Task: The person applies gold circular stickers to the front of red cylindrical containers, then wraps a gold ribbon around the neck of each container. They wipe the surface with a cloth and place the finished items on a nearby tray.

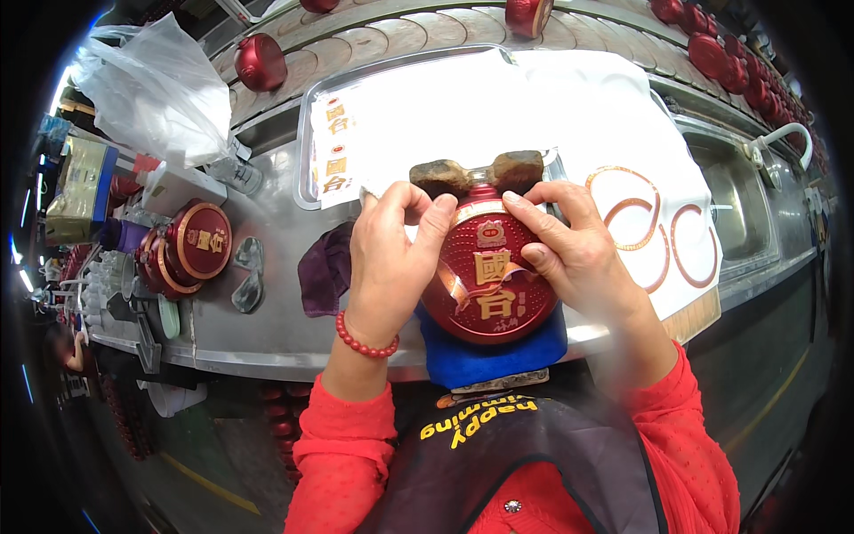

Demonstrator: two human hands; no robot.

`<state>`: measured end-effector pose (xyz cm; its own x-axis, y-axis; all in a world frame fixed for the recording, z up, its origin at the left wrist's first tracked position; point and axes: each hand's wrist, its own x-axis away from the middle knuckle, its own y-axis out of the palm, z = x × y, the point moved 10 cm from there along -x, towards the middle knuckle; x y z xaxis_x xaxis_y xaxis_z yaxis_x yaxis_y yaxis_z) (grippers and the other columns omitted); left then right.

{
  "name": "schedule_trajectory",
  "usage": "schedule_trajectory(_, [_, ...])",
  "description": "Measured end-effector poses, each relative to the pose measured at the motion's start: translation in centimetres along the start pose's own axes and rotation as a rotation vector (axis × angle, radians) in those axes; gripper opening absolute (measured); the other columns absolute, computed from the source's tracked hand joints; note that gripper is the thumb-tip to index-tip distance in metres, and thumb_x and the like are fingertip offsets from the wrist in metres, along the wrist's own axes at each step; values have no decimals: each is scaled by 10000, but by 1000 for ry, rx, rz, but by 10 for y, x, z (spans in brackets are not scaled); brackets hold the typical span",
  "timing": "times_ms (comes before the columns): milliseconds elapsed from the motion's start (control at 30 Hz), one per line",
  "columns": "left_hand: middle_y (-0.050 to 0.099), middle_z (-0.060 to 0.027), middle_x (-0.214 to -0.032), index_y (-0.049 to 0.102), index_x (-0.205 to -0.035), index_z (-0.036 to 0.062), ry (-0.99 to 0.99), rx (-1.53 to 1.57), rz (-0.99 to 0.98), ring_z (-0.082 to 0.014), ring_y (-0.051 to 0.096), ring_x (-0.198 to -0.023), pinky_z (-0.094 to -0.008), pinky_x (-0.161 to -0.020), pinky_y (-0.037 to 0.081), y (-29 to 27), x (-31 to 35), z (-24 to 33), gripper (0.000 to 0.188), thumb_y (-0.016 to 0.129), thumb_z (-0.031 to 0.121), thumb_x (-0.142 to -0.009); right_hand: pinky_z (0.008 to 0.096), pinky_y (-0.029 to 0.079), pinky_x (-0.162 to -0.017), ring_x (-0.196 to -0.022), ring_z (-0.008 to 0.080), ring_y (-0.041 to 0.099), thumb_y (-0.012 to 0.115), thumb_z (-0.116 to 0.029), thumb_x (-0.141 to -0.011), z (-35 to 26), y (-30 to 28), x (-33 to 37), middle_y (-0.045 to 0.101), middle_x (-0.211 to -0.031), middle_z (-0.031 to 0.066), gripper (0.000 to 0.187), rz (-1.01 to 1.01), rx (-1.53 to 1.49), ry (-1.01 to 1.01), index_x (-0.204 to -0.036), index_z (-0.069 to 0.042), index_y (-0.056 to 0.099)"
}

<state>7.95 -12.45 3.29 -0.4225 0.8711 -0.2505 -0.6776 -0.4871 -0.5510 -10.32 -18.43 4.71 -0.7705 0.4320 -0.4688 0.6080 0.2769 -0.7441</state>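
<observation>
A round red flask-shaped bottle [487, 245] with raised gold characters lies in front of me on a blue cloth [534, 347]. Its neck end points away from me, at a worn, dark-stained padded rest [436, 178]. Across the bottle's shoulder runs a short gold strip [479, 211]. My left hand [391, 245] is curled, its thumb tip pressing the strip's left end. From the other side my right hand [574, 236] presses the strip's right end with the index finger, thumb bent over the bottle. Some fingertips of my left hand are hidden.
A metal tray [307, 160] holds a sheet of gold labels [336, 165]. Orange-gold ring strips [645, 209] lie on white sheeting [569, 116] at right, near a sink [738, 200]. Left are a purple cloth [325, 271] and red bottles [200, 240]. A slatted conveyor [382, 44] runs behind.
</observation>
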Motion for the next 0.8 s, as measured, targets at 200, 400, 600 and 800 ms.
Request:
schedule_trajectory(200, [578,-185,-902,617,-913,31,258,-294,151,-365,517,-916,-481,-840,427,-9,-1,33,384,790,373,-890,439,502,-975,-1124,351,589,710,-135,-927,1,-3,1,594,-1225,171,471,15,-4,29,-1383,-35,646])
schedule_trajectory(400, [556,-219,-1021,606,-1030,44,208,-323,93,-399,486,-1054,-512,-903,413,1,-8,28,408,805,360,-865,441,504,-971,-1121,351,591,708,-144,-935,2,-1,2,595,-1223,170,460,-1,-16,19,-1381,-48,652])
schedule_trajectory(600, [569,-221,-1048,603,-1053,46,184,-297,52,-405,505,-1057,-522,-913,419,5,-12,25,401,787,356,-878,441,501,-972,-1126,352,588,705,-148,-940,1,-1,0,597,-1220,171,436,13,-5,6,-1358,-33,663])
schedule_trajectory(800, [586,-214,-1030,597,-1045,50,145,-260,4,-402,526,-1019,-517,-887,428,8,-15,25,407,781,376,-885,444,495,-981,-1137,354,583,707,-147,-936,-1,-2,0,595,-1219,172,443,15,1,7,-1359,-26,658])
